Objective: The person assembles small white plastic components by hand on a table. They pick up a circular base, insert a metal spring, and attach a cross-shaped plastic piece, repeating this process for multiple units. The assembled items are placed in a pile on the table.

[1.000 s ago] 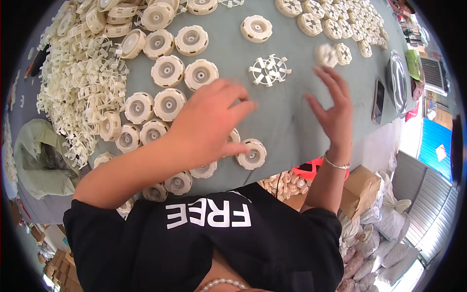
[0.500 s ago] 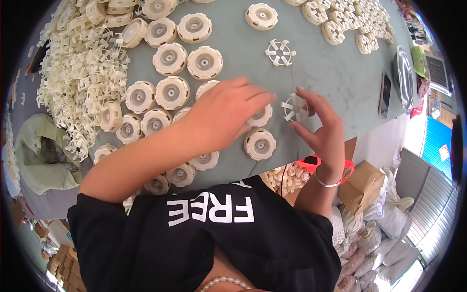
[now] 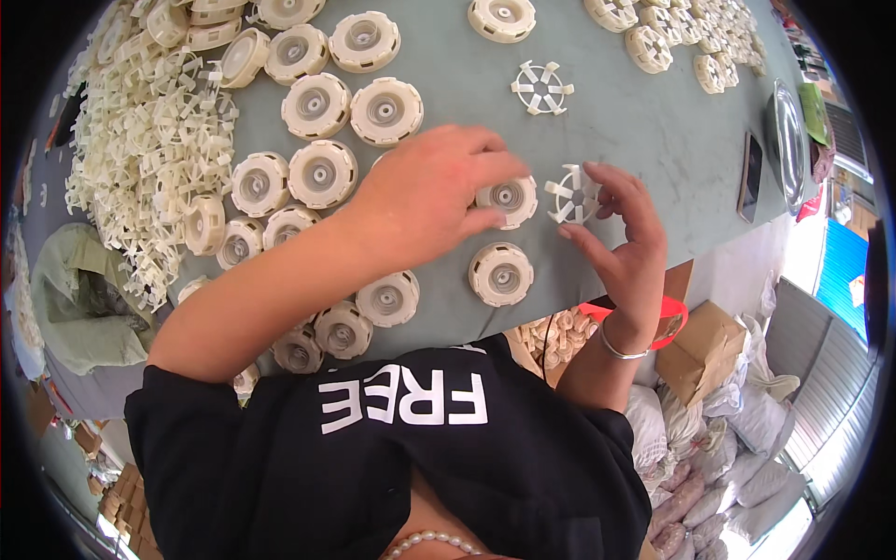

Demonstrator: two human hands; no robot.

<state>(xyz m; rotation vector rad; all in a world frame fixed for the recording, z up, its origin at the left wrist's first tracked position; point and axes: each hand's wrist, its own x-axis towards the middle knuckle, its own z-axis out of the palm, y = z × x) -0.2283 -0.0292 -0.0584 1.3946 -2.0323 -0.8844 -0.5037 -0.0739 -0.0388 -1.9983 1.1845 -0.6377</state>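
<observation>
My left hand reaches over the table, its fingers and thumb closed around the left side of a cream round plastic housing with a ringed centre. Between the thumb and fingers of my right hand, a white spoked plastic ring is held tilted, just right of that housing. A second housing lies nearer to me, apart from both hands. Farther off, another spoked ring rests flat. My left hand and forearm hide some housings beneath them.
Several housings stand in rows at left, beside a large heap of spoked rings. Assembled round pieces cluster at far right. A phone and a metal tray lie near the table's right edge. Sacks and a cardboard box stand below.
My right hand has shifted slightly right with the spoked ring, which is now tilted more upright. My left fingers have spread around the housing, leaving more of it visible.
</observation>
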